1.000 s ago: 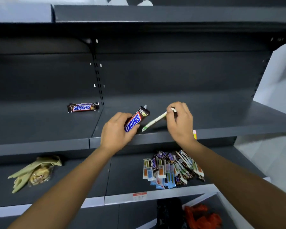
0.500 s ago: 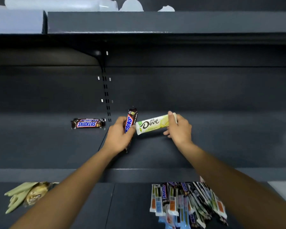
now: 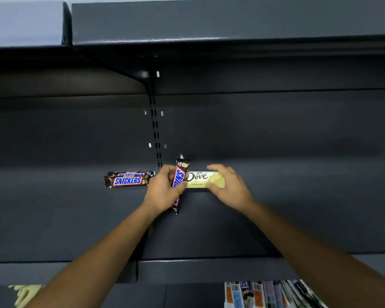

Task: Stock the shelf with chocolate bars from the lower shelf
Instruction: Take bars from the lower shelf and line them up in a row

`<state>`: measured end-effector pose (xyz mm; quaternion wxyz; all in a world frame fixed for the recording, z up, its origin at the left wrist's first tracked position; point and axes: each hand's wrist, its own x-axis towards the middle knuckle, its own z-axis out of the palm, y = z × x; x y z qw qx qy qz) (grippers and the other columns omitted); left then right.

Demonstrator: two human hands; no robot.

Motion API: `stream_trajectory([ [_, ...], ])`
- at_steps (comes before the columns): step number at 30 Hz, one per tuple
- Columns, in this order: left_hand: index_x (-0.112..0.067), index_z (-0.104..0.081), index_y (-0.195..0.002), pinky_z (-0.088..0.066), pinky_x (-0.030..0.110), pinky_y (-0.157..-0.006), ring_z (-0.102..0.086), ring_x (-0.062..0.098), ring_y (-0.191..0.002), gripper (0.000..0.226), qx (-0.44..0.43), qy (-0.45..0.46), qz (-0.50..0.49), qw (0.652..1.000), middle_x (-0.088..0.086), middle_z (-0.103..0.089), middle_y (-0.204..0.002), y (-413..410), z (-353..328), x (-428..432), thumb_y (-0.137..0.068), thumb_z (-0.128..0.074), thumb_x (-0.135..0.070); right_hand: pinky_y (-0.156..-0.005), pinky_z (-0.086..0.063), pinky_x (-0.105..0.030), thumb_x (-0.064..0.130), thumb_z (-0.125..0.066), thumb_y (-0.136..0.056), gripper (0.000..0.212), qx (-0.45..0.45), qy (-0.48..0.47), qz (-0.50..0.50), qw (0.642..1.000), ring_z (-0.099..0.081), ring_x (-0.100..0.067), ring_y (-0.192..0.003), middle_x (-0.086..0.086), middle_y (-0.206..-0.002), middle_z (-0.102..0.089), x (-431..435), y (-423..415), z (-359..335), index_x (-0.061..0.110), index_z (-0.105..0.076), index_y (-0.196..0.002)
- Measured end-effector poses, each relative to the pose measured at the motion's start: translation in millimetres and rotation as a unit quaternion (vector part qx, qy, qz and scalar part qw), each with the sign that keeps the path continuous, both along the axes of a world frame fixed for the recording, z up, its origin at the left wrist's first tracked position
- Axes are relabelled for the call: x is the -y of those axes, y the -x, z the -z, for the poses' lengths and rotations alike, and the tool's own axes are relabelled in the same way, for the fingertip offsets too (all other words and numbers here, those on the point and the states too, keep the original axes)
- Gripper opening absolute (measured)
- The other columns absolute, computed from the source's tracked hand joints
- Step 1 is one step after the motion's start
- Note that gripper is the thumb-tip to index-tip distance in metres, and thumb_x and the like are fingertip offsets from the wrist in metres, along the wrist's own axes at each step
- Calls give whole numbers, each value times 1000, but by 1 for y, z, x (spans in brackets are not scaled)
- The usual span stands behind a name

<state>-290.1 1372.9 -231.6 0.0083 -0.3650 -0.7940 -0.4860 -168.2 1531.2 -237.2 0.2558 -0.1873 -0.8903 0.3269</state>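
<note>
Placing step — left hand (image 3: 162, 192) clamped on an upright Snickers bar (image 3: 179, 183), right hand (image 3: 228, 185) apparently pinching a Dove bar (image 3: 201, 179) down at the shelf's (image 3: 276, 218) back edge, stocked Snickers (image 3: 127, 180) just leftward — next: release flat, fetch more below.

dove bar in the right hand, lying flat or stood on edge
Stood on its long edge: the pale yellow Dove bar shows its printed face to the camera, right hand holding its end.
</note>
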Motion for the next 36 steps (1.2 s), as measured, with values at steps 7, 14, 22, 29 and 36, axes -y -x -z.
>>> stream_trajectory([
  [7, -17, -55, -100, -43, 8, -51, -59, -5, -58, 26, 3, 21, -22, 1000, -11, -64, -69, 29, 2, 15, -81, -72, -24, -84, -48, -40, 21, -69, -77, 46, 20, -213, 29, 976, -51, -25, -101, -4, -119, -41, 20, 33, 9, 22, -55, -121],
  [14, -15, -62, -83, -49, 25, -68, -63, 15, -73, 18, 30, -22, -104, 994, -4, -65, -73, 57, 5, 39, -81, -70, -30, -75, -37, -37, 22, -81, -64, 45, -12, -324, 119, 939, -50, -26, -97, -2, -101, -56, 28, 67, 15, 23, -66, -107],
  [22, -15, -63, -80, -56, 41, -80, -69, 20, -78, 21, 231, -144, -178, 946, 4, -70, -76, 92, 24, 51, -77, -74, -32, -89, -33, -34, 30, -64, -84, 43, 80, -317, 125, 937, -39, -22, -113, 2, -121, -50, 37, 98, 19, 25, -52, -125],
  [29, -25, -28, -136, -57, 43, -78, -66, 24, -85, 73, 283, -209, -207, 913, -4, -57, -91, 98, 31, 58, -78, -73, -21, -86, -41, -32, 22, -67, -83, 34, 84, -260, 125, 954, -40, -23, -108, -3, -114, -50, 36, 119, 30, 16, -49, -112],
  [36, -26, -37, -120, -57, 45, -77, -67, 24, -87, 57, 287, -199, -203, 915, 1, -61, -98, 108, 41, 57, -76, -73, -27, -81, -44, -34, -8, -55, -78, 39, 62, -239, 140, 959, -40, -24, -102, -6, -109, -52, 33, 133, 37, 15, -54, -110],
])
